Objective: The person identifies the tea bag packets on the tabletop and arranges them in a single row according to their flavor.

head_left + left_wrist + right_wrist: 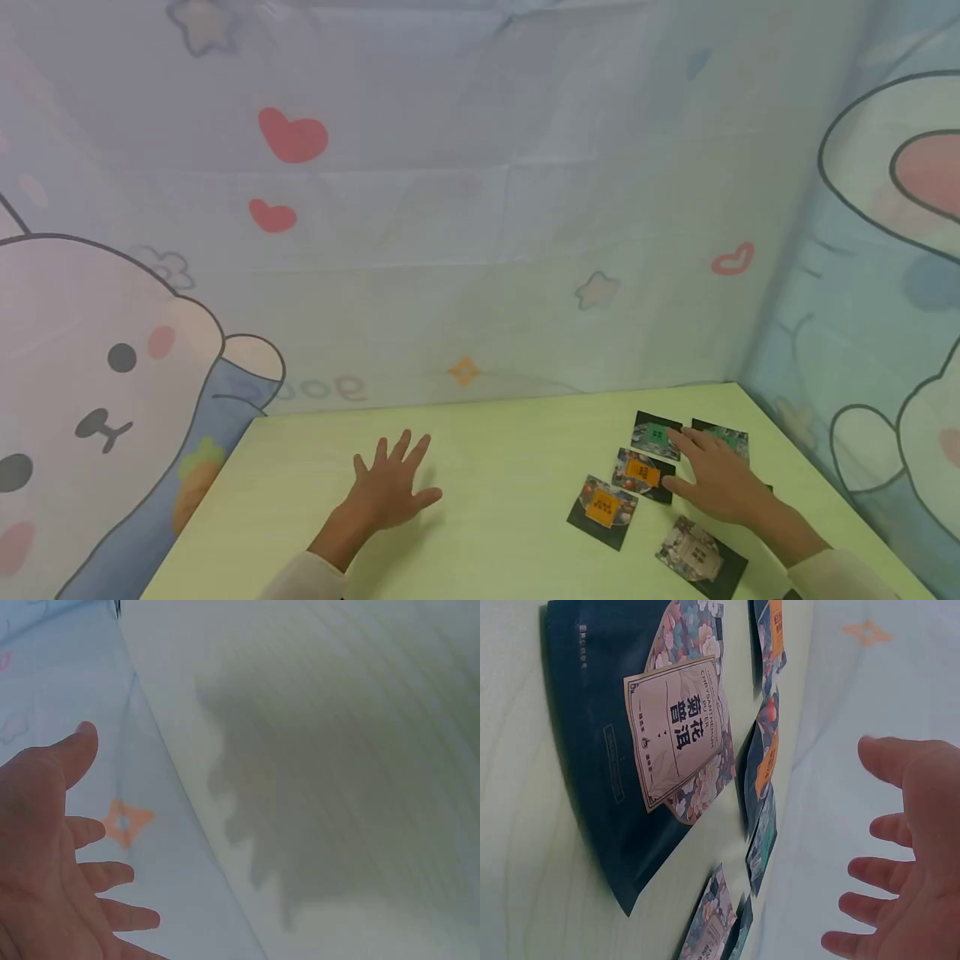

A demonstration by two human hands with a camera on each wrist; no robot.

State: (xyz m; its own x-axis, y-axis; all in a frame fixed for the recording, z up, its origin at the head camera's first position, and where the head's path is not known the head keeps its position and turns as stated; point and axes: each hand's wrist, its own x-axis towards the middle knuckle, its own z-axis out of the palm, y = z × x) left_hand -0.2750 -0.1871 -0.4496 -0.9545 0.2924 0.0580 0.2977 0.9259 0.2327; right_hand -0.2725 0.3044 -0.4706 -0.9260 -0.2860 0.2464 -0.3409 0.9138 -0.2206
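Nearest: beige-label packet, flat on the pale table, on the near side of the right hand and apart from it. Probably best taken by thumb and fingertip at a raised edge; pressing mid-face would likely just slide it. Dark glossy pouch, floral print, label with dark characters and "CHRYSANTHEMUM" in small capitals. Slightly puffed, so likely light and yielding.

Next out, to the left: near orange-label packet, turned askew, whole face showing. Same dark border.

Left hand: well apart from the packets, over the table with its shadow below. Fingers spread wide, thumb out, nothing held. Could serve to steady a neighbour if one drags.

Right hand: over the packet group, fingers extended, thumb held away, palm empty in its wrist view. Level fingers and a low approach seem wise among such close pouches.

Under its reach: far orange-label packet, close to the left green-label packet; contact hard to tell. Second beige-label packet, mostly hidden from the head view.

Farthest of the group: right green-label packet, partly covered by the hand. Beyond: printed cloth backdrop, with hearts and stars.
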